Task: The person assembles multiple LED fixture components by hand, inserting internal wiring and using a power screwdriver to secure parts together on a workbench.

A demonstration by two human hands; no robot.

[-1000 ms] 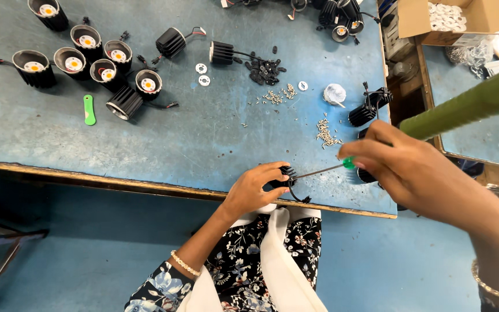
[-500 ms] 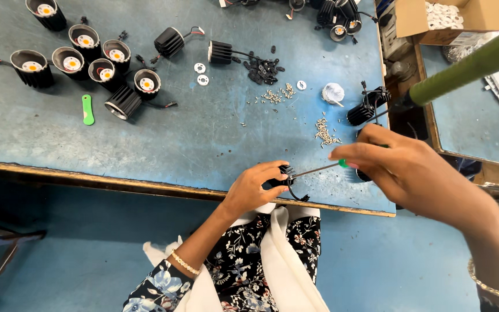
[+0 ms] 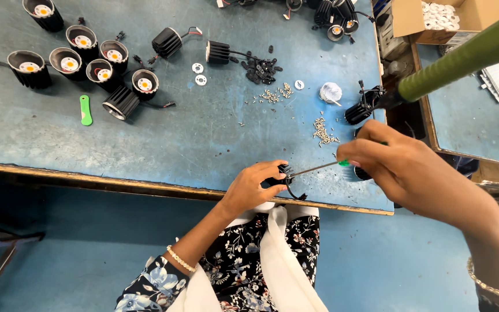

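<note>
Floral sleeve (image 3: 151, 283), seemingly beaded bracelets (image 3: 179, 259).

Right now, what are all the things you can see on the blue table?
Table: one, blue, worn.
Finned lamp housings: seven in a group, black, far left; more at far edge.
Plastic tool: one, green, left.
Washers: two, white, middle.
Clips: pile, black, middle.
Screws: small heaps, silver, right.
Cardboard box: one, brown, far right.
Lamp part: one, black, in left hand.
Screwdriver: one, green-handled, in right hand.
Left hand; right hand: near edge.
</note>
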